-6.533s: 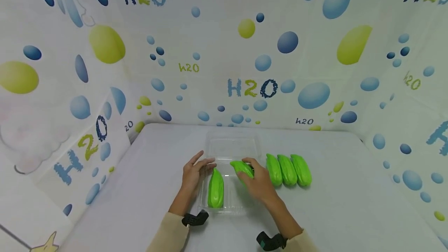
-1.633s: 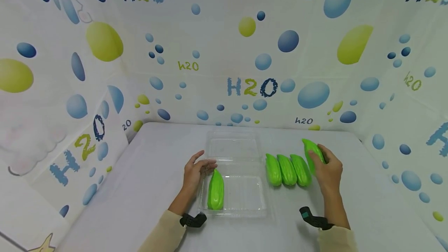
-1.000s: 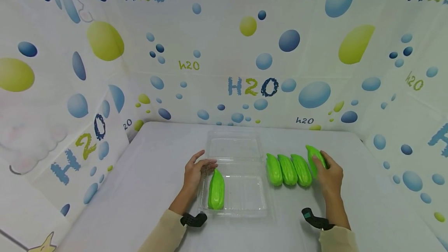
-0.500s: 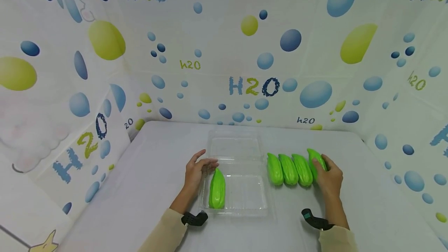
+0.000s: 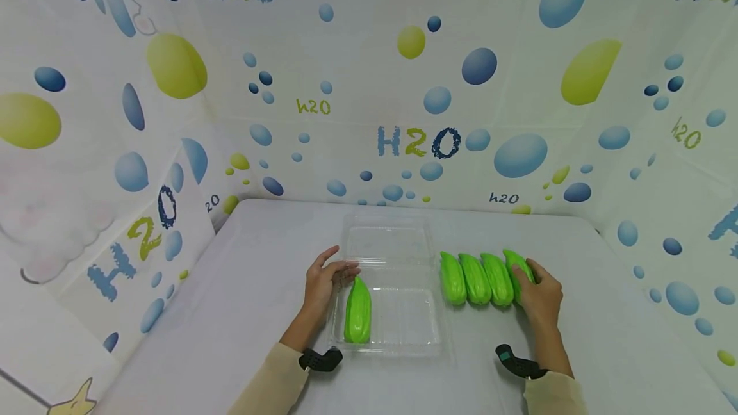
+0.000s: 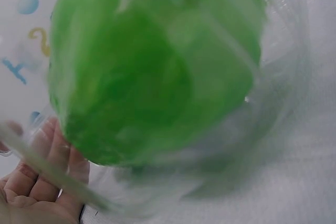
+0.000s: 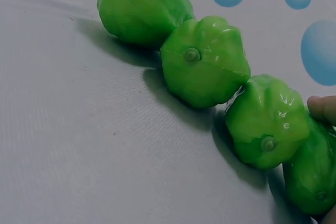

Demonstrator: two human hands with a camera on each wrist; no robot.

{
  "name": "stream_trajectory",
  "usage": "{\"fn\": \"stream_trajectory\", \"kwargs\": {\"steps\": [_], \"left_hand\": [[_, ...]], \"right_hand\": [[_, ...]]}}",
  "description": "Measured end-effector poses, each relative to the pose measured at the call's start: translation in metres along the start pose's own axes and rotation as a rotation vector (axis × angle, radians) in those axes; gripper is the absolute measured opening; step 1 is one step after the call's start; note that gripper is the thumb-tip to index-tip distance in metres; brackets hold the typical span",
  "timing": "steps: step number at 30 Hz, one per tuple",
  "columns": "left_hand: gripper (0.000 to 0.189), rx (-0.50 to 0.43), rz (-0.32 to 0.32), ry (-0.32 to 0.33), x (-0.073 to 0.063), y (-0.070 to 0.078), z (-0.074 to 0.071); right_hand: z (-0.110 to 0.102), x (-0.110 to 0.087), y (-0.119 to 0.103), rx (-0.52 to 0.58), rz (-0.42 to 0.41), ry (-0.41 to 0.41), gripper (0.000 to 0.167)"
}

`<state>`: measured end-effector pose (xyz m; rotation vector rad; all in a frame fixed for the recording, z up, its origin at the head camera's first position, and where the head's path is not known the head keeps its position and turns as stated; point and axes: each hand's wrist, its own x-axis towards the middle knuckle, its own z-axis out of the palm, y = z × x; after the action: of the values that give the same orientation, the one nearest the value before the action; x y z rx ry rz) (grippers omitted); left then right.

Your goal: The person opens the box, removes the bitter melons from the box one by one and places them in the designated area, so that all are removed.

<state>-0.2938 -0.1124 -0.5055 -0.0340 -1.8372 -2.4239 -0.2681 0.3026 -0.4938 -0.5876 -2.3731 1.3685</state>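
Observation:
An opened clear plastic clamshell box point(image 5: 403, 350) lies mid-table, its lid point(image 5: 385, 235) folded back. In its left side rests a bright green ridged gourd point(image 5: 358, 312), glossy like plastic. My left hand point(image 5: 320, 284) rests at the box's back left edge, its fingers fairly straight. The left wrist view shows its fingers point(image 6: 44, 177) through the clear wall. On the right, my right hand point(image 5: 541, 290) grips another green gourd point(image 5: 513, 262) between thumb and fingers, at the right end of a row. The gourd's lower part is mostly hidden by the hand in the head view.
Three similar green gourds point(image 5: 476, 279) lie side by side between the box and my right hand. A white cloth point(image 5: 254, 255) covers the table. Printed fabric point(image 5: 357, 50) stands behind and at both sides.
Earlier, the right hand held the gourd over the box. It then carried it right, past the row, and lowered it leftward beside the end gourd. The left hand has stayed in place.

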Motion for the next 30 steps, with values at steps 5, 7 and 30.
{"fn": "stream_trajectory", "kwargs": {"steps": [5,7,30], "left_hand": [[0.05,-0.002,0.002,0.0,0.0001,0.0002,0.0002],[0.05,0.0,0.003,-0.001,0.0,0.0001,0.0001],[0.05,0.024,0.0,-0.006,-0.001,0.0002,0.0001]], "right_hand": [[0.0007,0.0003,0.0012,-0.02,0.0,-0.004,0.065],[0.0012,0.0011,0.0027,-0.028,-0.003,-0.004,0.065],[0.0,-0.0013,0.0003,0.052,0.002,0.024,0.058]]}}
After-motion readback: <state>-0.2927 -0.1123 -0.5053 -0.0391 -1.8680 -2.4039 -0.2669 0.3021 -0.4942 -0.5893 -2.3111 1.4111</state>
